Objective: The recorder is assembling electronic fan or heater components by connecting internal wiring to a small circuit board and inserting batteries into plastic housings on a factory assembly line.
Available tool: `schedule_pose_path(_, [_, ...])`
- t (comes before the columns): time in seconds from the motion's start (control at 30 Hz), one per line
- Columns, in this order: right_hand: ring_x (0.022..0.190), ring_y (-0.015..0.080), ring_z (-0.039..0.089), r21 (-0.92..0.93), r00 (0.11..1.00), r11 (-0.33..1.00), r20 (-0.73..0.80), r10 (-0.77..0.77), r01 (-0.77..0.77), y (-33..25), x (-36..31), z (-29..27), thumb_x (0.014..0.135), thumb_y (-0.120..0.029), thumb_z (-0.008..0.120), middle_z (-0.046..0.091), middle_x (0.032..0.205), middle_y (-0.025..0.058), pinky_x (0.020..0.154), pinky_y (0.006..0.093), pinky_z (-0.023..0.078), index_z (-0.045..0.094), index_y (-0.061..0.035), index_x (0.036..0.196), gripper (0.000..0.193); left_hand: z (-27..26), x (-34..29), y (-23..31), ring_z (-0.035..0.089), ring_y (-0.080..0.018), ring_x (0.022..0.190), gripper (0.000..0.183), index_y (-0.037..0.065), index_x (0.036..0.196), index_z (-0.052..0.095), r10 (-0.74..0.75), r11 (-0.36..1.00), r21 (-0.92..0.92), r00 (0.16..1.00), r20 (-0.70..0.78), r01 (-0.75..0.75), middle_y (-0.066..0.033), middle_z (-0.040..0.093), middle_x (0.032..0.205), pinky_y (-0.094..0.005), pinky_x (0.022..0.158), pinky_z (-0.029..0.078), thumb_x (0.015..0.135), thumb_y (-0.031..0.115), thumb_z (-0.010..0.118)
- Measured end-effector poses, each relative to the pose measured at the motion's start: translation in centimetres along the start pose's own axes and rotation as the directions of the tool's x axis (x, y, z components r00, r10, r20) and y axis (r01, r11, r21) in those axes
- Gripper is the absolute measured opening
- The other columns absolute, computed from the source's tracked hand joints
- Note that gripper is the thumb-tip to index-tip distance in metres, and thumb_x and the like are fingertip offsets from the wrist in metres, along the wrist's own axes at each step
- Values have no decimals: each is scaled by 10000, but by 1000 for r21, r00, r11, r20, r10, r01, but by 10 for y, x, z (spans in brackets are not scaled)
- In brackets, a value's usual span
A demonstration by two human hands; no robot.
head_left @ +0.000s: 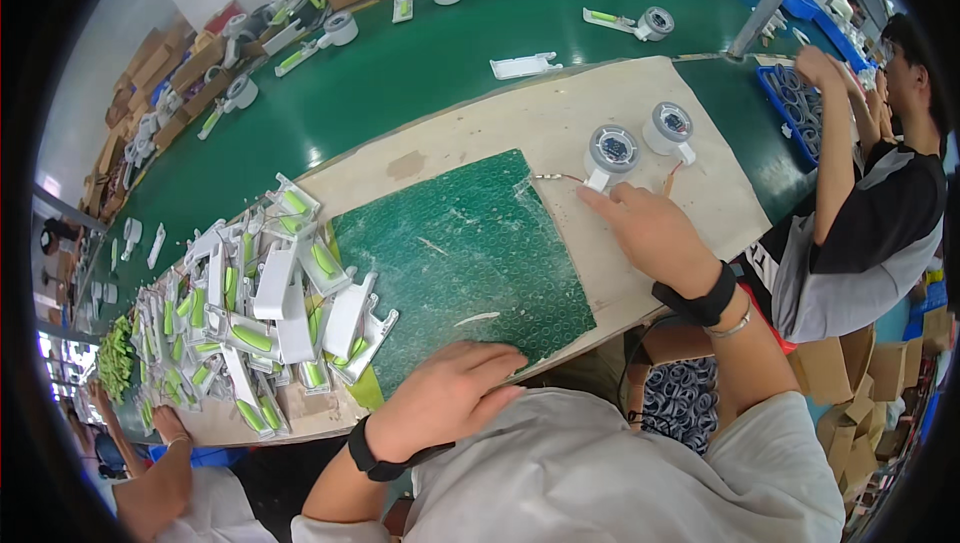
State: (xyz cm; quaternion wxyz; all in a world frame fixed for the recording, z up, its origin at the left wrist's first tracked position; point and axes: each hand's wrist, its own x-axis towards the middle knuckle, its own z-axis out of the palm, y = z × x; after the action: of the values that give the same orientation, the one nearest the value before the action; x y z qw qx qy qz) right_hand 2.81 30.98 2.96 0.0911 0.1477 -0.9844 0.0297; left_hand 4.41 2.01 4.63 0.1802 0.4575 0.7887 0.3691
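A round grey-and-white housing (612, 149) with a dark centre lies on the pale board. Its short white stem points toward me, and my right hand (645, 233) has its fingers closed at that stem; the fingertips are partly hidden. From the stem a thin wire with a small connector (556, 177) runs left to the green mat. A second such housing (671, 128) lies just beyond, apart from the hand. My left hand (455, 388) rests at the near edge of the green textured mat (460, 253), fingers stretched out, holding nothing.
White handle shells with green cells (270, 293) are heaped left of the mat. Behind the pale board (400, 165), a green belt (420, 63) carries scattered housings and a white shell (523, 65). A co-worker (860, 203) sits right, beside a blue crate (790, 113); another person's hand (170, 425) is lower left.
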Motion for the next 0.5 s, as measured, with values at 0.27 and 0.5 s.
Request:
schedule_pose_path(0.27, [683, 247, 550, -133, 986, 977, 19, -168, 169, -8, 21, 14, 737, -116, 519, 514, 697, 63, 593, 342, 434, 577, -77, 849, 132, -1, -28, -1, 576, -316, 904, 265, 21, 990, 596, -165, 986, -49, 977, -136, 160, -145, 602, 984, -349, 777, 470, 761, 149, 639])
schedule_pose_path(0.5, [718, 290, 577, 495, 976, 853, 42, -215, 167, 7, 34, -38, 780, -186, 592, 582, 746, 110, 633, 353, 458, 601, -52, 868, 161, -22, 0, 10, 584, -305, 886, 261, 18, 980, 597, -98, 994, -52, 991, -95, 93, -140, 607, 973, -347, 770, 473, 754, 140, 642])
